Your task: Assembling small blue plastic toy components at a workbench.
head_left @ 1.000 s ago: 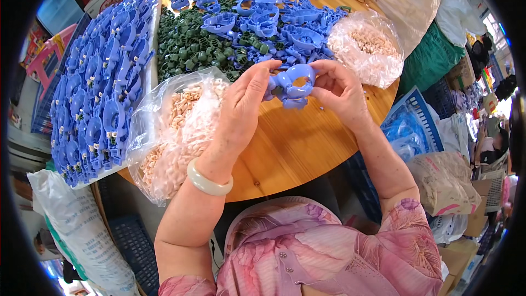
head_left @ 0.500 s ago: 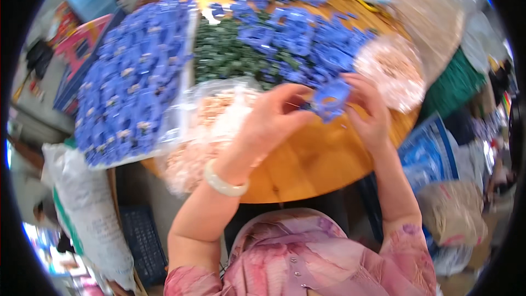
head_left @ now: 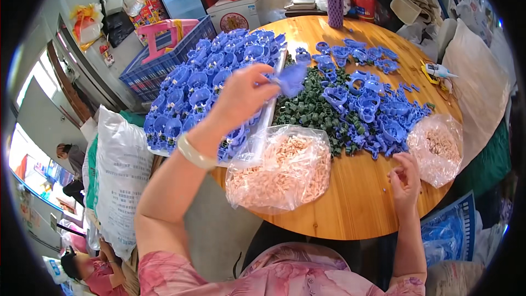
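Observation:
My left hand, a white bangle on its wrist, is closed on a blue plastic part, smeared by motion. It is up over the right edge of a white tray filled with rows of similar blue cup-shaped parts. Beside the tray spreads a heap of small dark green pieces. Loose blue parts lie to their right. My right hand is low over the table, its fingers loosely bent and apart, with nothing visible in them. It is nearest a clear bag of small pinkish pieces.
A second bag of pinkish pieces lies at the table's near left. Yellow-handled scissors and a purple perforated cylinder are on the round wooden table. A white sack stands left; a person is at lower left.
My left hand has moved left and away from me with the blue part, over the tray. My right hand has let go of that part and come down at the right. The view has tilted up.

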The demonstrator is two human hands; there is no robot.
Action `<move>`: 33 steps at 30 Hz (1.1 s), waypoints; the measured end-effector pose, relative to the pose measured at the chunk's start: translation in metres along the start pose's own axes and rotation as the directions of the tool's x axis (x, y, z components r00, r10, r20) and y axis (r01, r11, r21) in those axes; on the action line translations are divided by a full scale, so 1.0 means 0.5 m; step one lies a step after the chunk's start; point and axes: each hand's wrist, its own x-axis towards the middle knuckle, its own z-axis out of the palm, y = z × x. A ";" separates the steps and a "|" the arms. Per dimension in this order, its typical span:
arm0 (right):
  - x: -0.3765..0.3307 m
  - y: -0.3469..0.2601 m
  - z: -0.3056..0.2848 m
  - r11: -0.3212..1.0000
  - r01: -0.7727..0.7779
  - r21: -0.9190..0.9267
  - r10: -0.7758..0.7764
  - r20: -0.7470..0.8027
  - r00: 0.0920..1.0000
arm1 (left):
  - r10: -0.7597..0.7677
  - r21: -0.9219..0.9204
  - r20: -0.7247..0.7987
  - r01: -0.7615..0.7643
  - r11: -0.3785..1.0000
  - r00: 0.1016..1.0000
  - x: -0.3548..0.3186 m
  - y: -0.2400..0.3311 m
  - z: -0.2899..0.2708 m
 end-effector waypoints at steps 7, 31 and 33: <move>0.012 0.010 0.003 0.998 0.047 -0.047 -0.045 0.046 0.998 | -0.063 0.309 -0.313 0.165 0.937 0.947 0.205 -0.172 -0.197; 0.039 0.008 0.003 0.970 -0.202 -0.138 0.218 0.113 0.969 | -0.186 0.668 -0.446 0.464 0.581 0.875 0.542 -0.406 -0.069; 0.041 0.008 0.001 0.971 -0.168 -0.168 0.190 0.127 0.974 | -0.206 0.656 -0.470 0.496 0.568 0.858 0.543 -0.420 -0.070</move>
